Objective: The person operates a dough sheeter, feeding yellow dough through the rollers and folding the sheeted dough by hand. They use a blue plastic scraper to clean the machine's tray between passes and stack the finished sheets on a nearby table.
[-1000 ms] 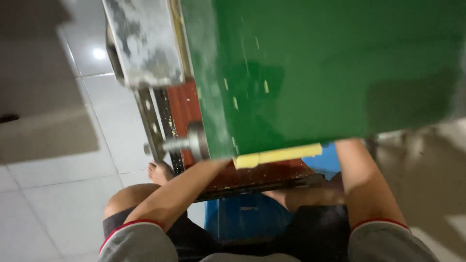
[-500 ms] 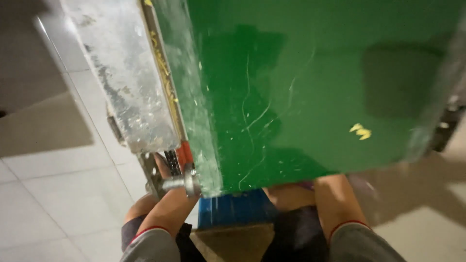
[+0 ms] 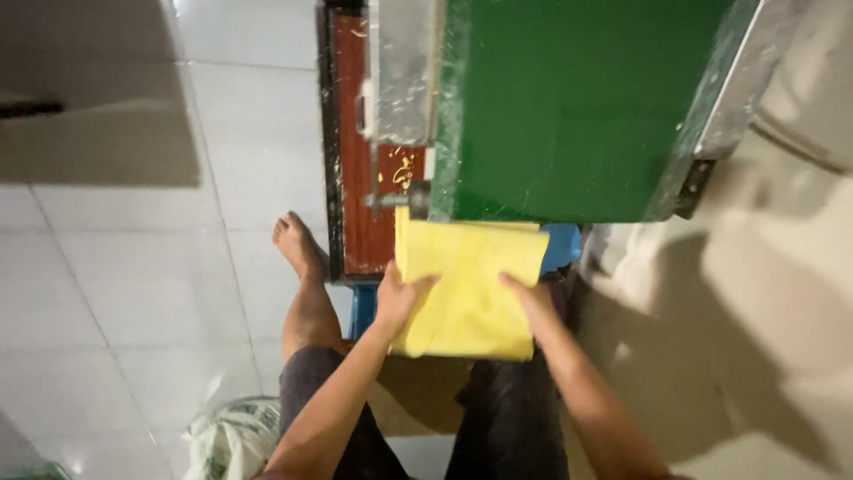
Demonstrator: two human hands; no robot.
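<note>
The thin yellow sheet (image 3: 466,289) under the green machine panel (image 3: 569,107): your left hand (image 3: 400,293) and right hand (image 3: 526,298) pinch its edges; next, pull evenly, I judge.

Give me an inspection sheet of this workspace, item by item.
Surface: green machine bed flecked with pale scraps, metal-edged; a reddish-brown board runs along its side.
Job's things: yellow sheet emerging from under the green bed, draped toward the person's lap.
Clutter: white and green sack on the floor; blue stool partly hidden behind the sheet.
Grippers: left hand flat on the sheet's left edge; right hand on its right side; both open-palmed, whether they pinch it cannot be told.
Cables: nothing seen.
Surroundings: white tiled floor; bare foot resting on it.
</note>
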